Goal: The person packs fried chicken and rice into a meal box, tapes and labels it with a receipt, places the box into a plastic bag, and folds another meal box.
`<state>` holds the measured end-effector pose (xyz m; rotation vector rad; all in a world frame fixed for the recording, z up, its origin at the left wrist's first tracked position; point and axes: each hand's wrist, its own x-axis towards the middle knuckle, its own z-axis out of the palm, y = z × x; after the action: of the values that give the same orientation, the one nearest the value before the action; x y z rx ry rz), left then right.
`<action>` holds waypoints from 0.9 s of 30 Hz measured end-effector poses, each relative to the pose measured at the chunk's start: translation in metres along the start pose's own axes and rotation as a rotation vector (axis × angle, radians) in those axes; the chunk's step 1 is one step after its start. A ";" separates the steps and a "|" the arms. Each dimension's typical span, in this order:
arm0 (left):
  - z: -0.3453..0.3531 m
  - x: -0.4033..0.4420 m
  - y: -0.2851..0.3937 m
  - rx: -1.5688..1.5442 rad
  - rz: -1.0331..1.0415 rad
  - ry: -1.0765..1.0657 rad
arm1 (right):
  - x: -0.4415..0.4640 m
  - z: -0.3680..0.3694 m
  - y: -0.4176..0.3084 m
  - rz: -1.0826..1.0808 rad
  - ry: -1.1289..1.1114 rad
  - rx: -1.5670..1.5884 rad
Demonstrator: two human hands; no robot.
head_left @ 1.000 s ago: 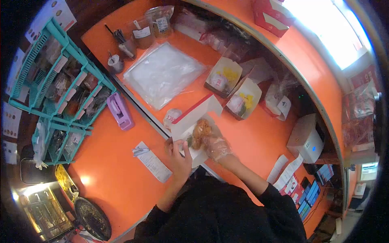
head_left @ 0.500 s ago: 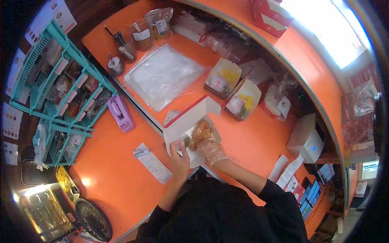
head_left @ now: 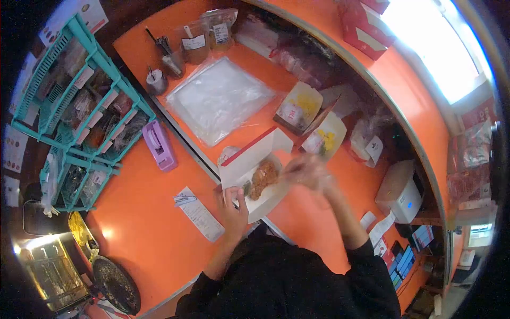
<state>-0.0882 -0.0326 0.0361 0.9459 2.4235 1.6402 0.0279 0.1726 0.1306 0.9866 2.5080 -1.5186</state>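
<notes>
One hand, the left [head_left: 231, 210], has thumb and fingers clamped on the left edge of a box [head_left: 249, 159]. The right hand [head_left: 311, 173] blurs at the box's right edge; whether its fingers are apart or together cannot be told. Chicken [head_left: 264, 179] lies inside the box, by the counter's [head_left: 154, 228] near edge. A receipt [head_left: 199, 215] lies to the left.
</notes>
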 end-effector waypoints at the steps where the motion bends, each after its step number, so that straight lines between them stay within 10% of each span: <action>1: -0.001 0.002 0.001 0.032 0.035 0.021 | 0.008 -0.018 0.016 -0.130 0.056 0.062; 4: -0.001 0.000 -0.004 0.058 0.049 0.031 | 0.021 -0.092 -0.026 0.016 0.143 0.424; 7: -0.002 -0.001 -0.005 0.041 0.014 -0.015 | 0.066 -0.142 -0.055 0.113 0.349 -0.531; 10: -0.002 -0.004 -0.001 0.015 -0.034 -0.060 | 0.161 -0.182 0.059 -0.749 0.470 -1.187; 15: -0.005 -0.006 0.000 0.031 -0.037 -0.082 | 0.186 -0.167 0.062 0.097 0.220 -1.007; 25: -0.003 -0.012 0.011 0.110 0.092 -0.026 | 0.024 -0.086 -0.073 0.039 0.036 -0.531; 26: -0.002 -0.013 0.010 0.099 0.092 -0.023 | 0.009 -0.064 -0.052 -0.357 0.066 -0.556; 27: -0.001 -0.014 0.011 0.088 0.094 -0.023 | 0.000 -0.040 -0.040 -0.292 -0.054 -0.563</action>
<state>-0.0728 -0.0380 0.0419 1.1008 2.4901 1.5527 0.0174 0.1920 0.1824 0.5047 2.8741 -0.7667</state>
